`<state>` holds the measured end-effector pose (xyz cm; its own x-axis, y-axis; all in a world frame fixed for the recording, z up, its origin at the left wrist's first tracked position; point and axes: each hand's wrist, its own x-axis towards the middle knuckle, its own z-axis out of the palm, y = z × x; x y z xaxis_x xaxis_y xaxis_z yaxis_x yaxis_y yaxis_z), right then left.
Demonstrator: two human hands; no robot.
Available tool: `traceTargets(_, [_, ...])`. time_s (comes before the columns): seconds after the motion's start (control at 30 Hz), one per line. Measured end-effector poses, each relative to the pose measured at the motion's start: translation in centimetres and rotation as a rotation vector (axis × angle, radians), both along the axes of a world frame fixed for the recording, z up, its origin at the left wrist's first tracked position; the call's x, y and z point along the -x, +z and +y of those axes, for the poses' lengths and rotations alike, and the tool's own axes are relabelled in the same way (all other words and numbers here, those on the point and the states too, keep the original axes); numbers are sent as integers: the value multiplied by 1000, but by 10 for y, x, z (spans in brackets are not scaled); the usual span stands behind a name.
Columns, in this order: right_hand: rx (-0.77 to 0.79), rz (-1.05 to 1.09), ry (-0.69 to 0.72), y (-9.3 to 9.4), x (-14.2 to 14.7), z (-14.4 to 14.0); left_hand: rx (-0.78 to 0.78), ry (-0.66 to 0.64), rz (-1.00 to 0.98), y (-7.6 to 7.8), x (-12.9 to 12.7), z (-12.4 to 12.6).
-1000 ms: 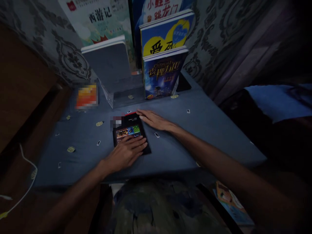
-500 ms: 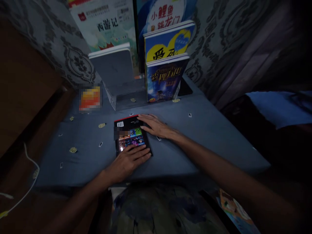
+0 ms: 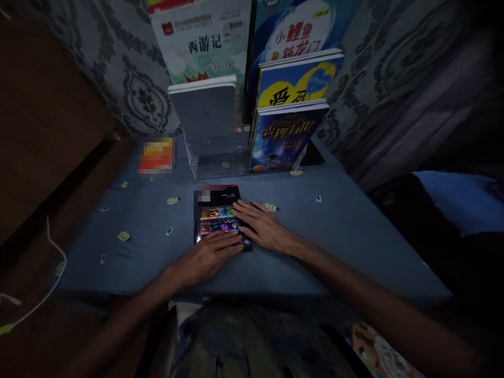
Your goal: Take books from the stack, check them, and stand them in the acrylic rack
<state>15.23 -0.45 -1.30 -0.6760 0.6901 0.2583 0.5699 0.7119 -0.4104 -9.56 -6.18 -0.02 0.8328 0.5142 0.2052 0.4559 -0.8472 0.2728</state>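
Note:
A dark book [image 3: 217, 197] with rows of small colourful pictures lies flat on the cloth-covered table [image 3: 149, 262]. My left hand [image 3: 208, 254] rests across its near edge, palm down with fingers stretched out. Over the book's right edge lies my right hand [image 3: 265, 226], its fingers flat and slightly apart, the tips on the cover. Neither hand grips the book; both press or rest on top of it. Part of the lower cover is hidden beneath the hands, and a patch of the upper left is pixelated.
Behind the book stands a clear rack [image 3: 220, 165]. It holds a dark blue book [image 3: 287, 139], a blue and yellow book [image 3: 293, 84], a grey-covered book [image 3: 207, 113] and taller ones behind. A pixelated orange item [image 3: 156, 156] sits at left. A white cable [image 3: 59, 252] hangs at far left.
My right hand has slid toward me along the book's right side. My left hand stays on the near edge. The view has shifted, so the rack appears further right.

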Motion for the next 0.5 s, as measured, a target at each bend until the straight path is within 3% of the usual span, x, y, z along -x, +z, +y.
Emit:
traceTargets(0.2, [-2, -17, 54, 0, -9, -41, -33, 132, -36, 0, 37, -4])
traceTargets(0.5, [-7, -108, 194, 3, 43, -87, -156, 228, 7, 0, 53, -26])
